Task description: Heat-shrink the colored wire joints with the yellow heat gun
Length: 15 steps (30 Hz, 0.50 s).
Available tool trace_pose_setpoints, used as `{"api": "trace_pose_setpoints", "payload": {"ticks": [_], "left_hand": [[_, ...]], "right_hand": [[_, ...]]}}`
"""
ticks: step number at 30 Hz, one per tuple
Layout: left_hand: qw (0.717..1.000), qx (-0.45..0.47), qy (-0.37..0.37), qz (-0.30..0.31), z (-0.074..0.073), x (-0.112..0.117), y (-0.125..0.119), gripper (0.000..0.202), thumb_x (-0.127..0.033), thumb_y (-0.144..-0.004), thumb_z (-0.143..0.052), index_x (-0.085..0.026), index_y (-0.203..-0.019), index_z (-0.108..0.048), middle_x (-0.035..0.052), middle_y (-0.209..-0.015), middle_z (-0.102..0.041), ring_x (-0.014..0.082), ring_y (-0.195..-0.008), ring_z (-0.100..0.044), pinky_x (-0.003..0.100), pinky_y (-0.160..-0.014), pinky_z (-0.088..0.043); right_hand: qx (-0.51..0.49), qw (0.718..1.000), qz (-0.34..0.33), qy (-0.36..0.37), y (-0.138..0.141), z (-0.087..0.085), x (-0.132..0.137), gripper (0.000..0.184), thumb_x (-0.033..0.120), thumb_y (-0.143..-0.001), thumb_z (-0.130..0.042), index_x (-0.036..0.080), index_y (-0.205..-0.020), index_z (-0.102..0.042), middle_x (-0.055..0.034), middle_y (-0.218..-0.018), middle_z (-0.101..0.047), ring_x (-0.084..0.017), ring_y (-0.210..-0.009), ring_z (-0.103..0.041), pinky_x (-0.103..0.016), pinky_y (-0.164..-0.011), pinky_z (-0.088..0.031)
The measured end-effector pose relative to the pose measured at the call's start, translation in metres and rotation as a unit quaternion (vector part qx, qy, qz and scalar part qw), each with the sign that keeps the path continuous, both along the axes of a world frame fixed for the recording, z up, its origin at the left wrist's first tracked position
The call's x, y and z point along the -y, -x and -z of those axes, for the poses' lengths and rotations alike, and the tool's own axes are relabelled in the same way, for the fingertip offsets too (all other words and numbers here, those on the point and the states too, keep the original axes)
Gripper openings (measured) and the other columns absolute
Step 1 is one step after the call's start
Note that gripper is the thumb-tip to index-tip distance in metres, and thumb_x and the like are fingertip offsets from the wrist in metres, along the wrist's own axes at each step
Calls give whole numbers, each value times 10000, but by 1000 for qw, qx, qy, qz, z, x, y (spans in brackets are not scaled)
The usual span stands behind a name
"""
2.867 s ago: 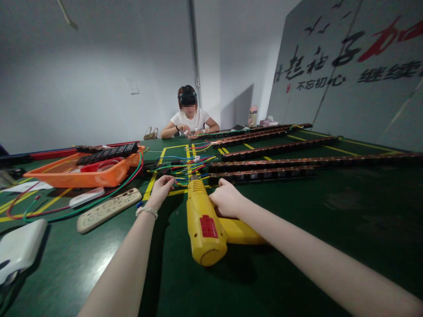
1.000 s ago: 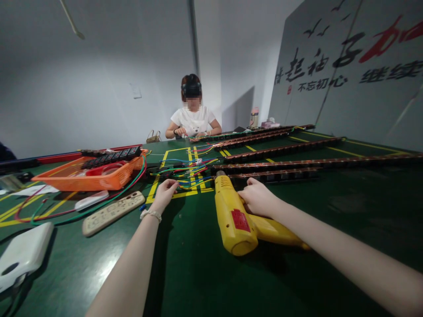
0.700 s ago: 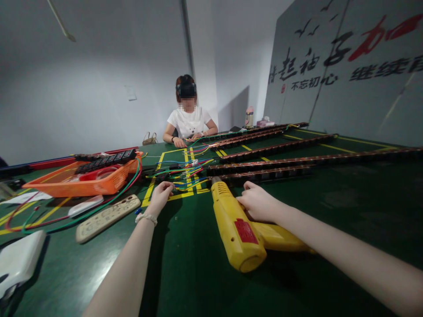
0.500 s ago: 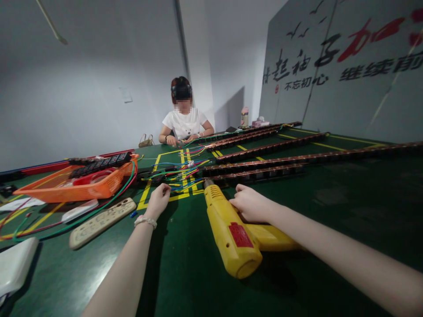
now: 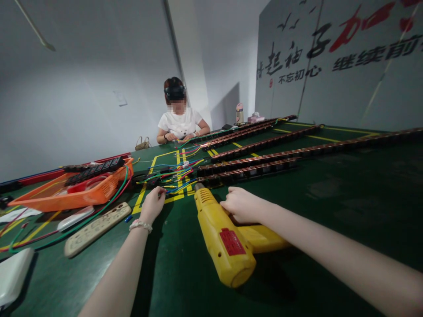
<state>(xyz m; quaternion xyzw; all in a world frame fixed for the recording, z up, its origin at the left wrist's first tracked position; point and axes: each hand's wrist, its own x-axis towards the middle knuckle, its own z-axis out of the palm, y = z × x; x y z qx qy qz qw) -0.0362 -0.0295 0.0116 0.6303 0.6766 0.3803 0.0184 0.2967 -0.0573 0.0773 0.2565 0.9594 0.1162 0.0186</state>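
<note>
My left hand (image 5: pixel 153 205) is closed in a pinch at the near ends of thin blue and yellow wires (image 5: pixel 180 190). A yellow heat gun (image 5: pixel 224 237) with a red label lies on its side on the green table, between my two arms. Its metal nozzle points at the wire ends near a long dark strip (image 5: pixel 251 171) with copper-coloured lines. My right hand (image 5: pixel 243 205) is curled closed just beyond the heat gun's body and handle. What its fingers hold, if anything, is hidden.
An orange basket (image 5: pixel 99 193) with dark parts and red items stands at left. Near it lie a beige power strip (image 5: pixel 97 229), loose cables and a white box (image 5: pixel 15 275). More long strips (image 5: pixel 264 143) cross the table. A co-worker (image 5: pixel 180 123) sits opposite, hands on the table.
The view has turned slightly to the right, so everything sits a little further left. Both my hands keep nearly the same pose. The co-worker's hands have shifted a little.
</note>
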Motion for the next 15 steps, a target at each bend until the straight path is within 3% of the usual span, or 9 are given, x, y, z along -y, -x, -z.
{"api": "trace_pose_setpoints", "payload": {"ticks": [6, 15], "left_hand": [[995, -90, 45, -18, -2, 2, -2, 169, -265, -830, -451, -215, -905, -594, 50, -914, -671, 200, -817, -625, 277, -695, -444], [984, -174, 34, -19, -7, 10, -10, 176, -266, -853, -406, -219, -908, -566, 49, -986, -612, 198, -838, -608, 289, -713, -457]], "right_hand": [[1, 1000, 0, 1, 0, 0, 0, 169, 188, -743, -578, 113, -846, -689, -102, -717, -703, -214, -705, -645, -337, -772, -347], [-7, 1000, -3, 6, 0, 3, 0, 186, 200, -755, -565, 107, -866, -682, -103, -699, -695, -232, -722, -651, -348, -746, -363]]}}
